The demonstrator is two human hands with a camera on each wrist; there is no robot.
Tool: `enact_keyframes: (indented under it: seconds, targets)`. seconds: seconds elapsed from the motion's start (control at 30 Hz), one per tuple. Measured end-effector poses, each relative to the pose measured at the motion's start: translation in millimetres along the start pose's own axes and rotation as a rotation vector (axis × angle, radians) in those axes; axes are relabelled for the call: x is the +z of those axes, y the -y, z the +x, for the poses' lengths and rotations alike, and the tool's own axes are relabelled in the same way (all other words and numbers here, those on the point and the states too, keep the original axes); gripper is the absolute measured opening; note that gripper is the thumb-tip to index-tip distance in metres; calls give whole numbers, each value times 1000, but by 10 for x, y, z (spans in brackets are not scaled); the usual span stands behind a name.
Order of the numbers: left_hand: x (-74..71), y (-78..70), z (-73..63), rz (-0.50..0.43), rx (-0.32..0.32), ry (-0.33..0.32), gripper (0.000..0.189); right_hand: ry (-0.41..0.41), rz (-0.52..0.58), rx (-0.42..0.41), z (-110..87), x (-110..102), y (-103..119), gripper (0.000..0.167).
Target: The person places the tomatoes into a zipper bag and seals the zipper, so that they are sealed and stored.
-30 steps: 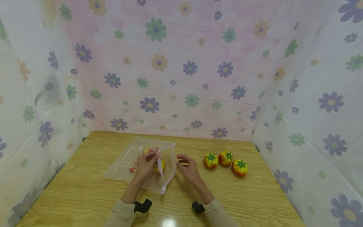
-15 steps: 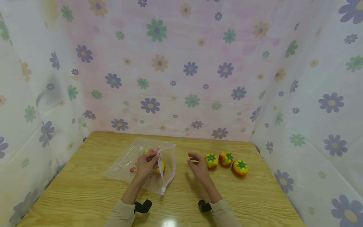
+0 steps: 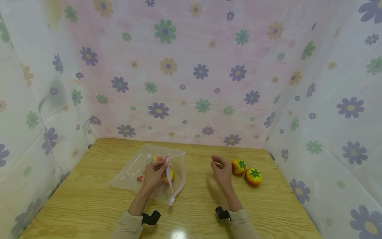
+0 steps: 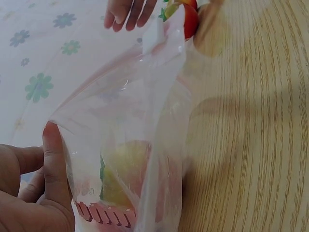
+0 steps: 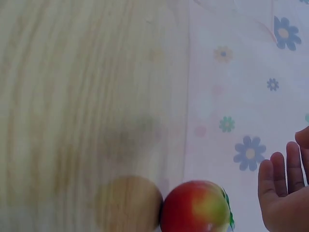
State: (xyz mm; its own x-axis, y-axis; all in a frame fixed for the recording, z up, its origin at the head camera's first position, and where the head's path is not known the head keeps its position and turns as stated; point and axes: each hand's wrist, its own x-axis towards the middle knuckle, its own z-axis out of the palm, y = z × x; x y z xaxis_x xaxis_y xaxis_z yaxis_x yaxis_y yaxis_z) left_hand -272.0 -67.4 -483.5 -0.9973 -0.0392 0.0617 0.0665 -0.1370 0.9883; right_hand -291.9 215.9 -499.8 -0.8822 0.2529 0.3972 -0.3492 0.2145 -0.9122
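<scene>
Head view: on the wood-grain table, a clear plastic zip bag with a pink-edged mouth lies at left, yellow-and-red round fruits inside; the left hand pinches its upper lip. Further right, the right hand, fingers loosely curved and apart from the thumb, partly hides one red-and-yellow fruit; beside it sit two green-leaved round ones, a nearer fruit and a rightmost fruit.

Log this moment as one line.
left hand: pinches clear bag at rim | right hand: empty, near tabletop fruits | bag: open, fruit inside
</scene>
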Motion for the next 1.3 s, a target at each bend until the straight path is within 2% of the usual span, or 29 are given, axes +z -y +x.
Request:
enact_keyframes:
  seconds: [0.1,0.2,0.37,0.47,0.7,0.87,1.0,1.3]
  targets:
    - [3,8,14,-2,4,4,27,-54,1,-5,52,-77,14,19]
    - [-1,14,25,11,8,-3,25,-74,-35,16,83,-153,28,19]
    - [-7,21,32,22,10,2,25,-65,-196,65,113,-275,17,27]
    - [-7,25,31,18,7,15,25,-13,-311,99,144,-352,15,34]
    - [-19,35,34,2,4,5,24,190,-546,212,194,-475,72,54]
    - [-25,36,40,-13,2,0,24,244,-641,255,199,-484,92,65]
    - [-30,34,47,-11,-1,-5,24,252,-650,270,189,-477,70,71]
    - [-52,19,29,-5,7,0,25,238,-545,268,156,-472,-3,72]
